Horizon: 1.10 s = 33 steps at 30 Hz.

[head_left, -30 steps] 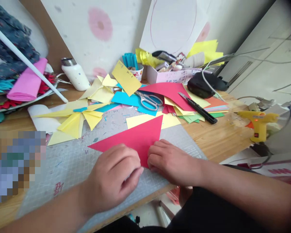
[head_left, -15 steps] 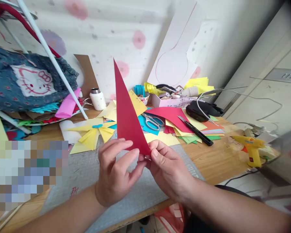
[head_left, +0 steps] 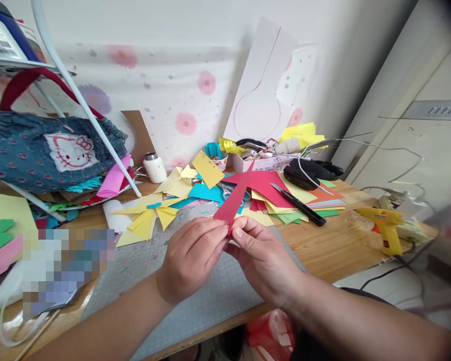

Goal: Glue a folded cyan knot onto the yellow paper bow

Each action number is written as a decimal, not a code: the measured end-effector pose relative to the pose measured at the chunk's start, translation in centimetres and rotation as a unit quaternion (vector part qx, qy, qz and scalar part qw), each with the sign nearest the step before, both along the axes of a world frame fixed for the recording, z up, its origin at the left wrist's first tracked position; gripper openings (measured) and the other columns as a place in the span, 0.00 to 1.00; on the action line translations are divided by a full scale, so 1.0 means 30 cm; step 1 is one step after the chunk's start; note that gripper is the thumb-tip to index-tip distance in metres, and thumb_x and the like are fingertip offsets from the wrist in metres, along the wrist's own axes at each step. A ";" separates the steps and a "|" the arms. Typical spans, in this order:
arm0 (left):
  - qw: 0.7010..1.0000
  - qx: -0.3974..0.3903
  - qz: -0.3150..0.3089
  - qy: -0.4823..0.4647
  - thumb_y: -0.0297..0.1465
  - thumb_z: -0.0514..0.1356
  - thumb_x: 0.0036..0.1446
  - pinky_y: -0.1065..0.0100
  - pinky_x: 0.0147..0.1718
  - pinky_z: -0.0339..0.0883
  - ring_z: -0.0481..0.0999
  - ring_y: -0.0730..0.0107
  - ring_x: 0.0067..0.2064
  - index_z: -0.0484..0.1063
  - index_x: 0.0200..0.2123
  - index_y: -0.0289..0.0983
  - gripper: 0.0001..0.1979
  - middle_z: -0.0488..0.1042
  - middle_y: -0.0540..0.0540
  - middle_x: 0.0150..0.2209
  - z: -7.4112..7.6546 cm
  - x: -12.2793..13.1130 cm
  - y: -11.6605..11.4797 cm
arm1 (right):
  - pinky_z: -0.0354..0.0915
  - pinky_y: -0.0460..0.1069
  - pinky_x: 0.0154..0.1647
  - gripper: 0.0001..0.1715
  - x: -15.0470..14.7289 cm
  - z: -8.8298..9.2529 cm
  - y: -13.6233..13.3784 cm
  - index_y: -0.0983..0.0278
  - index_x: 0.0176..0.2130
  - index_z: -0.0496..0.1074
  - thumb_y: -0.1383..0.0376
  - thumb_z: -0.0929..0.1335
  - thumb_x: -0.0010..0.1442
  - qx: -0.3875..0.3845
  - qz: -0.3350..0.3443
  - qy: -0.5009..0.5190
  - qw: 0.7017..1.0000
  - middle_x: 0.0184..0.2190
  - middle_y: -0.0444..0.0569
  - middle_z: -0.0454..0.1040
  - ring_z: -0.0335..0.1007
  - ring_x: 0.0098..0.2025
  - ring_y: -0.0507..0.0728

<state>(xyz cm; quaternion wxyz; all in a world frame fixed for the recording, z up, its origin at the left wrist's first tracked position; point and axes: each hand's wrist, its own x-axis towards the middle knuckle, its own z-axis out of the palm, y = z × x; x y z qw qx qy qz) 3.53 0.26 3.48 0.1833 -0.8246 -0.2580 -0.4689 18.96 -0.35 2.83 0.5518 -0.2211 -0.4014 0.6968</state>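
Note:
Between my two hands, above the grey cutting mat (head_left: pixel 210 291), is a long pointed piece of red paper (head_left: pixel 236 200), its tip slanting up and to the right. My left hand (head_left: pixel 195 255) is closed on the paper's lower left part, fingers together. My right hand (head_left: pixel 261 253) pinches the lower corner between thumb and forefinger. The two sets of fingertips meet at the paper's base, so that part is hidden. Behind the paper lie scissors (head_left: pixel 244 196), partly covered by it.
A black utility knife (head_left: pixel 298 204) lies on coloured paper sheets (head_left: pixel 268 183). Yellow folded paper (head_left: pixel 145 218) is at the mat's far left. A yellow glue gun (head_left: pixel 387 228) stands on the right. At the back are a white bottle (head_left: pixel 155 168) and a denim bag (head_left: pixel 33 155).
My left hand's spread fingers have closed on the red paper. The paper has tilted from upright to slanting right and shows a narrower face. The view has shifted slightly.

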 end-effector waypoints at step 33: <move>0.910 -0.305 -0.124 0.252 0.22 0.52 0.61 0.65 0.36 0.68 0.70 0.65 0.39 0.75 0.39 0.35 0.11 0.75 0.44 0.36 -0.208 -0.126 -0.047 | 0.63 0.49 0.39 0.11 0.110 -0.165 -0.006 0.66 0.33 0.72 0.72 0.62 0.63 0.430 0.111 -0.592 0.672 0.34 0.51 0.71 0.64 0.36 0.54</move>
